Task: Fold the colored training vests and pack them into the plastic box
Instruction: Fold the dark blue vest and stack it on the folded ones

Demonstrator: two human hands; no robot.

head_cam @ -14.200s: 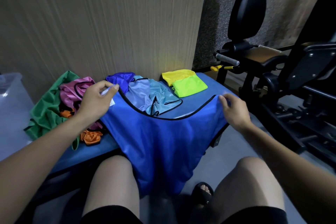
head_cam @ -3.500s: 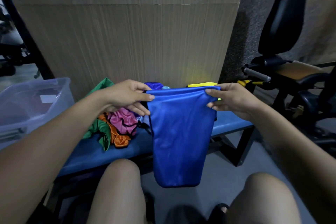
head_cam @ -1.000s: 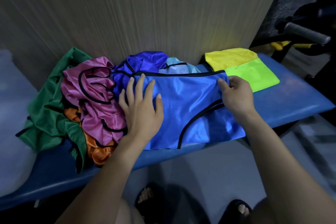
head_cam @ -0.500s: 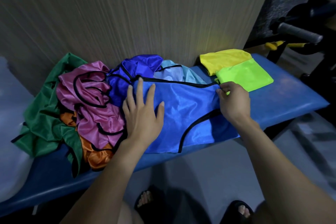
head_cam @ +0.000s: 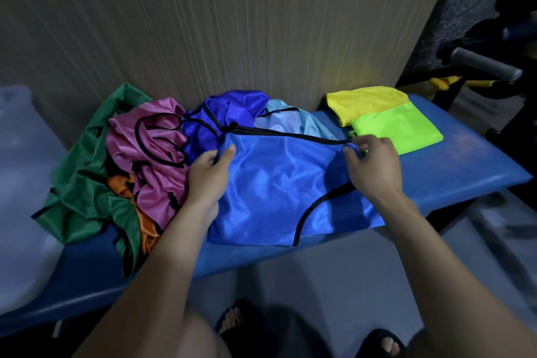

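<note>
Half a second back the left hand (head_cam: 207,180) lay flat with spread fingers on the blue vest (head_cam: 279,186); now it has slid to the vest's left edge and curls round the cloth there, thumb on top. Left of it sits the unfolded heap, green vest (head_cam: 84,171) and pink vest (head_cam: 154,154) uppermost. The blue vest lies half-folded on the blue bench (head_cam: 465,166), long axis left to right, between both hands. The right hand (head_cam: 373,167) pinches its far right corner at the black trim, just beside the folded lime vest (head_cam: 398,128). Folding right over left looks likeliest, each hand already at its own end.
</note>
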